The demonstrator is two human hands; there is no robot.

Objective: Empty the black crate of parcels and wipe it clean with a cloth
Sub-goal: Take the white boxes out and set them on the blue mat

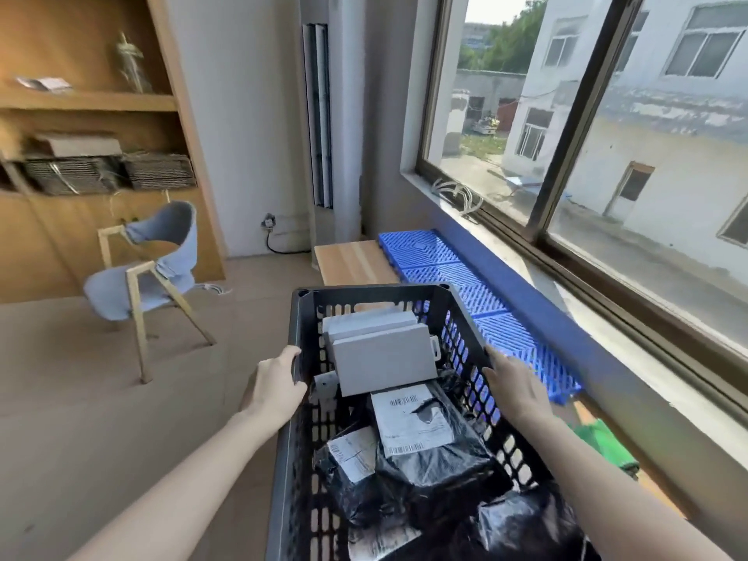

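A black slatted plastic crate (300,330) fills the lower middle of the head view, held up in front of me. My left hand (277,384) grips its left rim and my right hand (514,384) grips its right rim. Inside lie two grey flat boxes (380,360) at the far end. Nearer me are several black plastic-wrapped parcels (429,459) with white shipping labels. I see no cloth that I can name with certainty.
A blue slatted mat (453,269) runs along the floor under the window sill (526,273) on the right. A wooden board (352,261) lies beyond the crate. A blue chair (149,269) stands at left before wooden shelves (81,103). Something green (599,443) lies by my right forearm.
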